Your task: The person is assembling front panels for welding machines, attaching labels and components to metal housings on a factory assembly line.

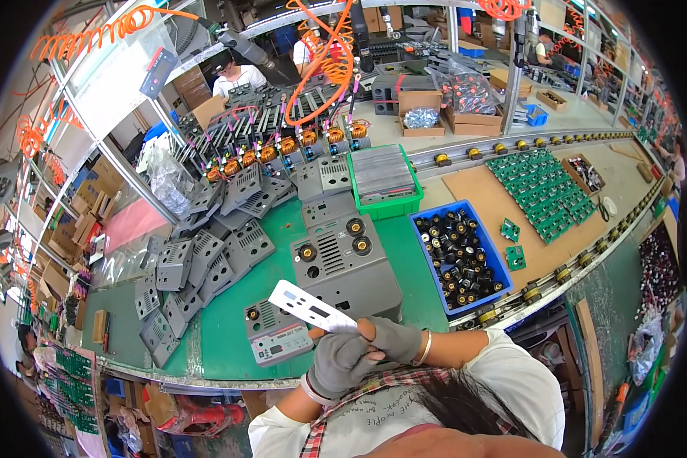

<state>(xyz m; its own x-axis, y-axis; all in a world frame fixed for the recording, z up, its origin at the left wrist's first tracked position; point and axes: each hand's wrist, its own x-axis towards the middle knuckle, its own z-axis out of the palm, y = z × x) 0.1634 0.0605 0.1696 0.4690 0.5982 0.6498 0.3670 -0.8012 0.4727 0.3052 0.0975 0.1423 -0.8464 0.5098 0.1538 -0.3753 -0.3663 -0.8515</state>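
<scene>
A thin white panel strip [307,304] with dark cut-outs slants up and left from my hands. My left hand [339,368], in a grey glove with bare fingertips, is closed at the strip's lower end. My right hand [393,340], gloved alike, pinches the same end; their fingers overlap, so part of the grip is hidden. Just left of my hands, a grey metal end plate [271,320] carries one black knob and a light label panel [282,346]. Beyond the strip stands a grey slotted housing [351,278] with black gold-centred sockets.
A blue bin [505,284] of black sockets stands at right, and a green crate [398,206] of stacked panels behind. Grey plates [206,256] pile up at left. Green circuit boards [538,191] lie beside a roller track [580,263]. Orange coiled hoses [324,103] hang overhead.
</scene>
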